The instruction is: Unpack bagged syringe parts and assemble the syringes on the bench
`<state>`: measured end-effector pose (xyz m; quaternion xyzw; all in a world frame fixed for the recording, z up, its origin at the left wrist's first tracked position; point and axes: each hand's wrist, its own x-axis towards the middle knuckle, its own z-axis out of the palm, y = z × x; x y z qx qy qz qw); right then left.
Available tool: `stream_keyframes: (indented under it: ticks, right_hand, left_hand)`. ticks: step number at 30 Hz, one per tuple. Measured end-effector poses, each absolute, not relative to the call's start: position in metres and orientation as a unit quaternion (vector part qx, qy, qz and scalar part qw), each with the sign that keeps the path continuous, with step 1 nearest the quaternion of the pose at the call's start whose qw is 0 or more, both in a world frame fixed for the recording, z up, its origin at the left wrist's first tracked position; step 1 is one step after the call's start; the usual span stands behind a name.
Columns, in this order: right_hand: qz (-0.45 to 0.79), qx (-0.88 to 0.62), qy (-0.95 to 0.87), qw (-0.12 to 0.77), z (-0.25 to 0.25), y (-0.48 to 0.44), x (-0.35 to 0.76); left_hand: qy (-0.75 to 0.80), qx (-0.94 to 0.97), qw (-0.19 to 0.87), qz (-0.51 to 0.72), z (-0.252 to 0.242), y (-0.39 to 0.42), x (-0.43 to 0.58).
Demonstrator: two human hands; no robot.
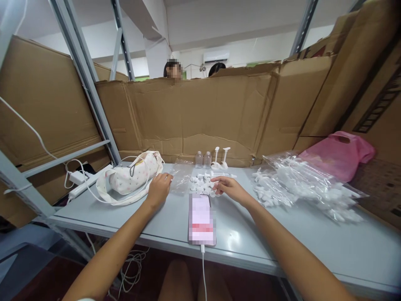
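Observation:
My left hand (160, 188) rests on the table beside a white patterned fabric bag (134, 173), at the edge of a clear plastic bag (181, 175). Its fingers are loosely bent, with nothing visible in them. At the right side of a pile of small white plastic caps (200, 184), my right hand (230, 187) reaches in with index finger and lower fingers apart, touching the caps. No held piece can be made out. Behind the pile stand two clear bottles (199, 159) and two white pump heads (224, 156). A clear ribbed tube (221, 174) lies near them.
A phone (200, 219) on a white charging cable lies at the table's front. Clear bags of white parts (300, 184) and a pink plastic bag (340, 152) are at right. A power strip (90, 182) sits left. Cardboard walls (200, 113) enclose the table; people's heads show beyond.

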<state>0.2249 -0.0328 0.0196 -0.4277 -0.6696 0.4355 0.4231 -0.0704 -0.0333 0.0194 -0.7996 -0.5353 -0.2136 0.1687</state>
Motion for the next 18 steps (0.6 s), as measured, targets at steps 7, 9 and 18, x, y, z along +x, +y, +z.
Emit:
stream_keyframes:
  ticks: [7, 9, 18]
  right_hand:
    - [0.431, -0.433, -0.670, 0.421, 0.020, -0.033, 0.225]
    - [0.433, -0.433, -0.671, 0.419, 0.019, -0.033, 0.225]
    - [0.418, -0.439, -0.683, 0.407, 0.020, -0.033, 0.227]
  left_hand:
    - [-0.392, -0.905, 0.093, -0.138, 0.020, -0.039, -0.068]
    - [-0.405, -0.899, 0.083, -0.148, 0.016, -0.036, -0.070]
    - [-0.477, -0.865, 0.027, -0.154, 0.010, -0.027, -0.071]
